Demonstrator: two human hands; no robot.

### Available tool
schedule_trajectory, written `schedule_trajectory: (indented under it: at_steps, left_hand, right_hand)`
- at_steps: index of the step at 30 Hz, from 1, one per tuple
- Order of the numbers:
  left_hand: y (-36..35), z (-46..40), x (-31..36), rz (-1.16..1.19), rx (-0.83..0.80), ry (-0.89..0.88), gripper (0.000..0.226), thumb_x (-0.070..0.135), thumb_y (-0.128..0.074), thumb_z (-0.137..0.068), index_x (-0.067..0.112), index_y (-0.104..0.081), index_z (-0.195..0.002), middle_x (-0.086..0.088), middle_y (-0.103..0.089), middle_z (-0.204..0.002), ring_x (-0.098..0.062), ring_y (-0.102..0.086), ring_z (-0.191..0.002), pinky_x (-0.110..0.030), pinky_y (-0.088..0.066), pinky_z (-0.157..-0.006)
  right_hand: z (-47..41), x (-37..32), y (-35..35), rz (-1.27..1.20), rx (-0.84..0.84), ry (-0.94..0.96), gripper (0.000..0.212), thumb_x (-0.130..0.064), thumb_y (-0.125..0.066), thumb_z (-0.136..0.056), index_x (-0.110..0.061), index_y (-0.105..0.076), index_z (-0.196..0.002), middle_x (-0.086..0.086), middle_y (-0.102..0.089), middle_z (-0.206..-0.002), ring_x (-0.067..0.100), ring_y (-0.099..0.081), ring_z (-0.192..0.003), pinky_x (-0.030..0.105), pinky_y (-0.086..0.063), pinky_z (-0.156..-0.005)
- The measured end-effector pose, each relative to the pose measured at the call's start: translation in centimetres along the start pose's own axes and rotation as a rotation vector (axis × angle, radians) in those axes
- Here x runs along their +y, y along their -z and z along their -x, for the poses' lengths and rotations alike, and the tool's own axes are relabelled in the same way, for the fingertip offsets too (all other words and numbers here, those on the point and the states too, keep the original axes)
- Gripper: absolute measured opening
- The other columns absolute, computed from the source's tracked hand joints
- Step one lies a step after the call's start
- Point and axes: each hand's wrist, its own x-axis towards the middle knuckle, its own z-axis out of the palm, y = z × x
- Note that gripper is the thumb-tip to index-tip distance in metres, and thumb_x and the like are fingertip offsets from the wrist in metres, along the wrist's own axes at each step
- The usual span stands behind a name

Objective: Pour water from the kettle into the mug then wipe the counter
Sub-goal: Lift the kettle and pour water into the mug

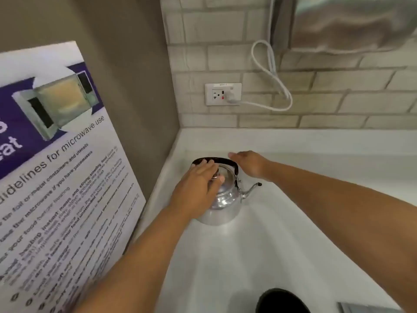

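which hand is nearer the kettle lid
Left. The left hand rests on the kettle lid, fingers over it. The right hand sits beside the kettle's handle, off the lid.

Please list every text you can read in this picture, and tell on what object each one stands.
"for microwave use": poster leaning at the left wall.
"...delines": same poster, cut off at the edge.
Smaller poster lines: too blurred to read reliably.
Wall socket label: too small.
Kettle: no text.

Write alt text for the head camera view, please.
A person's left hand rests on the lid of a steel kettle on a white counter, the right hand open near its black handle. A dark mug sits at the bottom edge.
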Motion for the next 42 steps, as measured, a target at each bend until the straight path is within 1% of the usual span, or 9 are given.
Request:
schedule_trajectory:
  at_steps: [7, 13, 17, 21, 24, 28, 31, 33, 42]
  left_hand:
    - [-0.6, 0.2, -0.1, 0.085, 0.111, -0.003, 0.042, 0.03, -0.047, -0.103, 0.015, -0.047, -0.141, -0.001, -0.042, -0.151, -0.008, -0.03, -0.14, -0.016, -0.008, -0.114]
    - [-0.7, 0.1, -0.1, 0.1, 0.122, 0.023, 0.042, 0.031, -0.052, -0.101, 0.017, -0.049, -0.141, 0.001, -0.041, -0.152, -0.012, -0.034, -0.139, -0.021, -0.022, -0.112]
    - [-0.6, 0.0, 0.0, 0.077, 0.111, 0.005, 0.046, 0.034, -0.05, -0.101, 0.015, -0.045, -0.143, -0.002, -0.038, -0.154, -0.012, -0.03, -0.141, -0.013, -0.01, -0.11]
    - [-0.3, 0.8, 0.7, 0.099, 0.165, -0.054, 0.041, 0.032, -0.055, -0.099, 0.015, -0.053, -0.137, -0.002, -0.046, -0.149, -0.011, -0.035, -0.137, -0.022, -0.022, -0.112]
    - [0.9, 1.2, 1.3, 0.19, 0.423, -0.07, 0.023, 0.029, -0.059, -0.097, 0.018, -0.069, -0.115, 0.003, -0.067, -0.121, -0.013, -0.057, -0.114, -0.026, -0.045, -0.094]
    - [2.9, 0.1, 1.8, 0.361, 0.749, -0.002, 0.013, 0.022, -0.056, -0.098, 0.015, -0.067, -0.098, 0.003, -0.065, -0.096, -0.017, -0.06, -0.094, -0.027, -0.046, -0.084]
    - [3.8, -1.1, 2.3, 0.557, 0.683, 0.249, 0.024, 0.038, -0.05, -0.101, 0.018, -0.062, -0.094, 0.002, -0.063, -0.093, -0.011, -0.059, -0.093, -0.037, -0.048, -0.085]
    - [3.8, -1.5, 3.0, 0.676, 0.596, 0.369, 0.044, 0.054, -0.043, -0.098, 0.017, -0.061, -0.083, 0.008, -0.064, -0.081, 0.005, -0.058, -0.076, -0.026, -0.045, -0.073]
    - [6.0, 0.0, 7.8, 0.915, 0.632, 0.408, 0.054, 0.072, -0.048, -0.083, 0.031, -0.048, -0.048, 0.018, -0.044, -0.044, 0.001, -0.041, -0.043, -0.02, -0.037, -0.051]
  right_hand:
    - [-1.9, -2.9, -1.5, -0.151, 0.15, 0.012, 0.065, -0.048, -0.035, -0.096, 0.011, -0.062, -0.103, 0.021, -0.064, -0.093, 0.03, -0.059, -0.085, 0.035, -0.042, -0.078]
    - [-2.1, -4.3, -0.7, -0.453, 0.163, 0.014, 0.037, -0.037, -0.046, -0.095, -0.012, -0.054, -0.069, 0.006, -0.053, -0.065, 0.016, -0.043, -0.049, 0.024, -0.034, -0.046]
    - [-1.1, -4.6, -1.3, -0.304, 0.181, 0.085, 0.046, -0.037, -0.047, -0.094, -0.004, -0.054, -0.062, -0.002, -0.055, -0.046, 0.003, -0.045, -0.037, 0.023, -0.034, -0.051]
    - [-0.5, -4.7, -1.8, -0.301, 0.257, 0.144, 0.043, -0.035, -0.052, -0.093, -0.006, -0.05, -0.061, 0.017, -0.053, -0.064, -0.004, -0.05, -0.037, 0.027, -0.038, -0.057]
    - [0.0, -4.7, -1.8, -0.304, 0.317, 0.158, 0.052, -0.033, -0.055, -0.092, -0.008, -0.039, -0.05, 0.008, -0.05, -0.049, 0.01, -0.056, -0.051, 0.028, -0.037, -0.059]
    - [1.8, -5.7, -0.4, -0.312, 0.37, 0.21, 0.053, -0.032, -0.058, -0.09, -0.012, -0.035, -0.046, 0.008, -0.043, -0.047, 0.02, -0.045, -0.054, 0.026, -0.035, -0.051]
    - [3.5, -7.0, 1.3, -0.361, 0.404, 0.248, 0.052, -0.031, -0.06, -0.089, -0.011, -0.041, -0.045, -0.001, -0.044, -0.042, 0.016, -0.045, -0.049, 0.019, -0.037, -0.046]
    - [4.8, -8.0, 2.4, -0.392, 0.42, 0.263, 0.046, -0.032, -0.061, -0.088, -0.001, -0.054, -0.054, 0.0, -0.048, -0.044, 0.009, -0.043, -0.041, 0.016, -0.037, -0.043]
    - [10.7, -9.1, 4.3, -0.411, 0.379, 0.328, 0.045, -0.033, -0.059, -0.09, -0.015, -0.047, -0.051, -0.006, -0.052, -0.04, 0.005, -0.037, -0.034, 0.018, -0.035, -0.045]
